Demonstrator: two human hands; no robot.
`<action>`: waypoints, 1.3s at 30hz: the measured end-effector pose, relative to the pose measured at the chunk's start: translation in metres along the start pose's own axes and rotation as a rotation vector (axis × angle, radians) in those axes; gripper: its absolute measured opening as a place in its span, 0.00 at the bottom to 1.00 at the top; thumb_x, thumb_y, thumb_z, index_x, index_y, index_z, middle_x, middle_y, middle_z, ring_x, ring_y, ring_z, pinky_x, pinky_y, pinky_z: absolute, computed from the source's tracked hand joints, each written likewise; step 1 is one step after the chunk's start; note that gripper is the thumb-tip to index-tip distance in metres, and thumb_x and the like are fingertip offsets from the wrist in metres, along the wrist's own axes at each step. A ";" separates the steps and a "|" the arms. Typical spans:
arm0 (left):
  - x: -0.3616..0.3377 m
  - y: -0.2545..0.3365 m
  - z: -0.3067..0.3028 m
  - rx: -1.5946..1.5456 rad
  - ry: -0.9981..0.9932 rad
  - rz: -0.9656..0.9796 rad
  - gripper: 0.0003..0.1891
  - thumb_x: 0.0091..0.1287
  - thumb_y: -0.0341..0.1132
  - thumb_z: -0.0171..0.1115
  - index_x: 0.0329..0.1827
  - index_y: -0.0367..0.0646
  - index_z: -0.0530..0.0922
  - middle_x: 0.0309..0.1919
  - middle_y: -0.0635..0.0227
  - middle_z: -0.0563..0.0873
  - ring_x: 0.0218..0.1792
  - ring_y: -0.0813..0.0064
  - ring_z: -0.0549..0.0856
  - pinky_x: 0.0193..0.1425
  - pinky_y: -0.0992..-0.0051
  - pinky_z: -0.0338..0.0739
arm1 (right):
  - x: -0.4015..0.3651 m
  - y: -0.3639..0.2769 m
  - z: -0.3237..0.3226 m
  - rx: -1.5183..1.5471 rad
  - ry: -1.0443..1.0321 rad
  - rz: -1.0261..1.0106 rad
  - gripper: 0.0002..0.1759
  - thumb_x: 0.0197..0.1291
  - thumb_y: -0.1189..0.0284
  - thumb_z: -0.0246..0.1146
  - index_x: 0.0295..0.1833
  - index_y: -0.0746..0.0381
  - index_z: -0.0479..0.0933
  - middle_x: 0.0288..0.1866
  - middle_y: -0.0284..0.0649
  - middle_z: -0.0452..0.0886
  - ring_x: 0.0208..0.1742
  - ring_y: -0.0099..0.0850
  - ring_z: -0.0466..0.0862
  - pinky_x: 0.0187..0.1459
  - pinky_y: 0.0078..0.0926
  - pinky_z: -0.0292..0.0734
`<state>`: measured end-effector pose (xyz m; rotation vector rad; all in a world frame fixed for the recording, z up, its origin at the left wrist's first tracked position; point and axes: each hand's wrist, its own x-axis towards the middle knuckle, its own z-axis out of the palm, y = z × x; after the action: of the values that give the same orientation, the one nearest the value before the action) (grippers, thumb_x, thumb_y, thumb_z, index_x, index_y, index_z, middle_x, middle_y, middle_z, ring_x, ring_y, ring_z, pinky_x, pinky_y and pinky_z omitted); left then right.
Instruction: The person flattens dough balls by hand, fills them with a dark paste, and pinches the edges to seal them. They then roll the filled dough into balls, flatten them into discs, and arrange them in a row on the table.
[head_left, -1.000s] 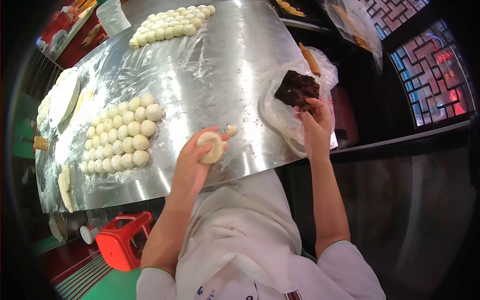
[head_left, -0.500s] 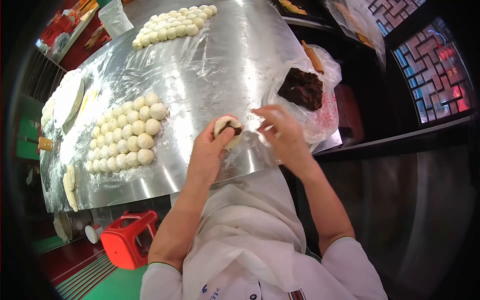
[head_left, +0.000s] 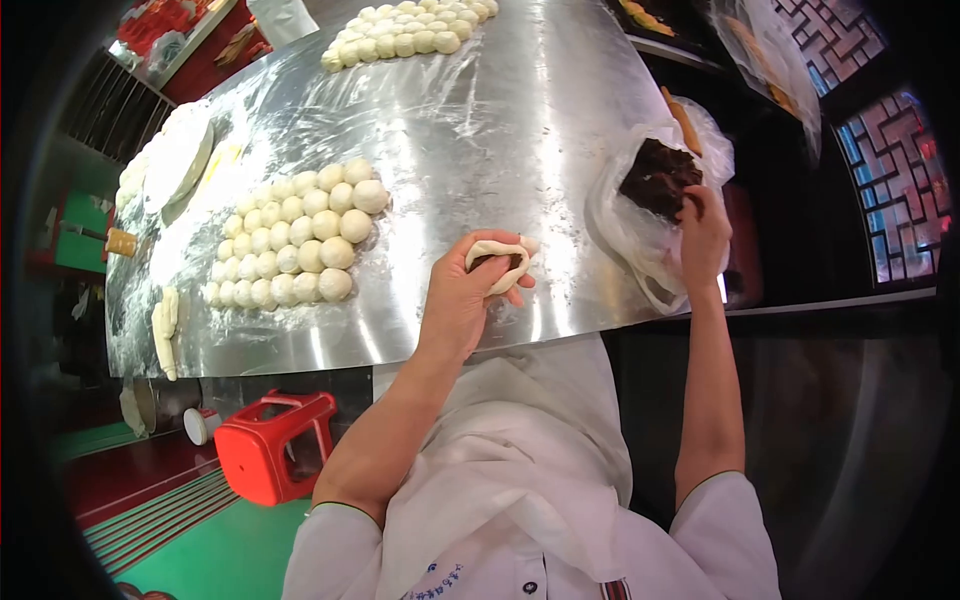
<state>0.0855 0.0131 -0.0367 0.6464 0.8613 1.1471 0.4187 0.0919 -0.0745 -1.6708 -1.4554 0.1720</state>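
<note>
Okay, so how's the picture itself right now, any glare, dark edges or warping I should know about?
Head view: bright streaks of glare on the steel table; white washout around the pale disc at far left; table's near edge bowed, as through a wide lens; corners dark; cabinet front at lower right deep in shadow; lettering on the shirt too small to read.

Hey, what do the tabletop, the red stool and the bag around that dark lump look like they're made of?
Tabletop: metal, probably stainless steel, smooth and polished, given the long silvery reflections.
Red stool: likely molded plastic, semi-glossy, judging by its even color and rounded edges.
Bag: thin, shiny plastic film, from its translucent wrinkles.
</note>
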 end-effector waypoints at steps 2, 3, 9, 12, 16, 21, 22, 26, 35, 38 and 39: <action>0.001 0.000 -0.003 0.018 0.023 -0.011 0.14 0.76 0.26 0.58 0.62 0.35 0.77 0.50 0.55 0.87 0.43 0.67 0.89 0.42 0.74 0.86 | -0.012 -0.048 0.004 0.196 0.023 0.014 0.09 0.61 0.81 0.66 0.48 0.65 0.80 0.37 0.44 0.85 0.36 0.34 0.85 0.41 0.32 0.79; 0.003 -0.001 -0.002 -0.043 0.007 -0.009 0.15 0.78 0.29 0.56 0.65 0.34 0.75 0.54 0.54 0.85 0.48 0.66 0.88 0.48 0.72 0.86 | -0.024 -0.074 0.005 0.377 0.061 0.037 0.08 0.62 0.80 0.67 0.47 0.65 0.81 0.36 0.41 0.85 0.35 0.29 0.84 0.40 0.30 0.78; -0.003 -0.002 0.010 -0.294 -0.064 -0.061 0.21 0.84 0.34 0.47 0.74 0.32 0.67 0.63 0.53 0.79 0.62 0.65 0.81 0.68 0.63 0.80 | -0.087 -0.159 0.043 0.289 -0.253 -0.270 0.08 0.57 0.81 0.69 0.42 0.64 0.82 0.46 0.42 0.83 0.49 0.42 0.82 0.49 0.35 0.77; -0.008 0.003 0.001 -0.179 -0.011 -0.031 0.22 0.85 0.33 0.44 0.76 0.32 0.66 0.64 0.53 0.79 0.64 0.65 0.81 0.70 0.62 0.79 | -0.096 -0.175 0.048 0.213 -0.340 -0.405 0.11 0.58 0.84 0.65 0.47 0.65 0.82 0.50 0.43 0.82 0.53 0.44 0.81 0.53 0.37 0.77; -0.014 0.019 -0.024 -0.268 -0.008 0.051 0.22 0.84 0.34 0.45 0.76 0.33 0.66 0.66 0.55 0.78 0.64 0.65 0.82 0.69 0.63 0.79 | -0.090 -0.193 0.036 0.447 -0.512 -0.346 0.21 0.59 0.86 0.63 0.59 0.66 0.82 0.58 0.47 0.80 0.58 0.45 0.80 0.58 0.40 0.77; -0.030 0.037 -0.022 -0.325 -0.077 0.008 0.22 0.84 0.37 0.47 0.75 0.34 0.68 0.63 0.58 0.80 0.58 0.67 0.84 0.63 0.67 0.80 | -0.081 -0.191 0.045 0.284 -0.672 -0.472 0.45 0.55 0.62 0.76 0.75 0.66 0.66 0.78 0.49 0.66 0.76 0.53 0.67 0.73 0.47 0.66; -0.032 0.038 -0.021 -0.299 -0.098 -0.034 0.21 0.85 0.38 0.48 0.74 0.34 0.69 0.60 0.60 0.81 0.54 0.69 0.85 0.59 0.70 0.80 | -0.083 -0.190 0.048 0.279 -0.672 -0.474 0.45 0.55 0.62 0.76 0.75 0.66 0.66 0.78 0.49 0.66 0.76 0.53 0.67 0.73 0.47 0.66; -0.041 0.032 -0.019 0.084 -0.013 -0.020 0.16 0.84 0.36 0.51 0.64 0.37 0.79 0.48 0.71 0.85 0.44 0.83 0.82 0.50 0.80 0.78 | -0.098 -0.206 0.054 0.398 -0.575 -0.573 0.36 0.57 0.64 0.74 0.67 0.66 0.70 0.78 0.50 0.67 0.75 0.53 0.69 0.73 0.48 0.66; -0.032 0.037 -0.018 0.094 -0.112 -0.108 0.20 0.82 0.39 0.48 0.68 0.37 0.75 0.54 0.69 0.84 0.53 0.79 0.83 0.60 0.74 0.78 | -0.088 -0.203 0.049 0.391 -0.749 -0.297 0.25 0.57 0.80 0.67 0.61 0.64 0.73 0.64 0.48 0.79 0.61 0.50 0.80 0.59 0.47 0.77; -0.042 0.049 -0.017 -0.099 -0.101 -0.205 0.22 0.84 0.43 0.47 0.70 0.36 0.74 0.59 0.66 0.82 0.59 0.77 0.82 0.64 0.72 0.77 | -0.088 -0.224 0.044 0.329 -0.622 -0.519 0.21 0.56 0.80 0.67 0.57 0.64 0.75 0.59 0.48 0.81 0.56 0.49 0.82 0.55 0.44 0.79; -0.045 0.046 -0.017 -0.105 -0.108 -0.217 0.22 0.84 0.43 0.47 0.70 0.36 0.74 0.59 0.66 0.82 0.59 0.77 0.82 0.64 0.72 0.77 | -0.090 -0.228 0.045 0.301 -0.574 -0.585 0.20 0.56 0.80 0.67 0.55 0.64 0.75 0.57 0.48 0.82 0.54 0.48 0.83 0.54 0.43 0.80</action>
<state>0.0406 -0.0162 0.0025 0.5104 0.7541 0.9466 0.1979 0.0196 0.0151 -0.9306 -2.1579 0.5424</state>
